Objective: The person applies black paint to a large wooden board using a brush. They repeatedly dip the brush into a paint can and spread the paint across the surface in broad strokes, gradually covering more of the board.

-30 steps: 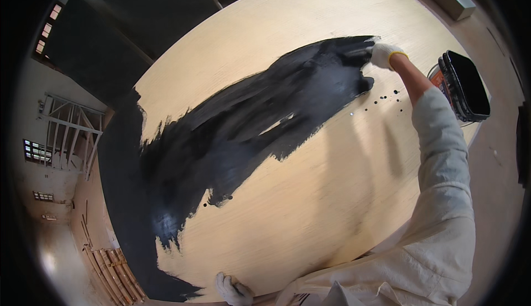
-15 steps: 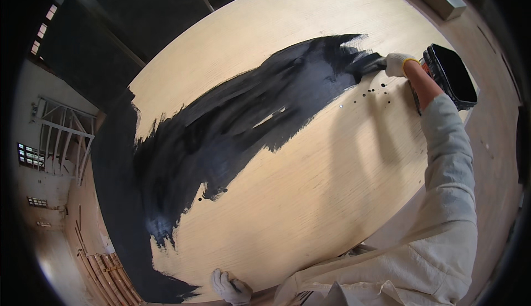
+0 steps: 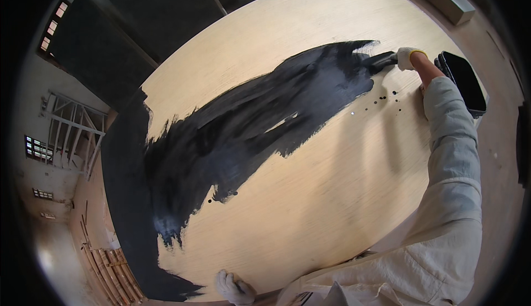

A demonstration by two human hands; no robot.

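so, right gloved hand (image 3: pixel 408 59) closed round brush (image 3: pixel 390 59), tip at right end of black paint (image 3: pixel 265 107) on pale board (image 3: pixel 321 206), tub (image 3: pixel 444 61) just beside; left gloved hand (image 3: pixel 235 288) at near edge, can't tell grip

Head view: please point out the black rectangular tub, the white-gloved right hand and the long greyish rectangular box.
Black rectangular tub (image 3: pixel 477 112), head view: lower rim.
White-gloved right hand (image 3: pixel 408 58), head view: middle of the glove.
Long greyish rectangular box (image 3: pixel 444 0), head view: middle of its body.
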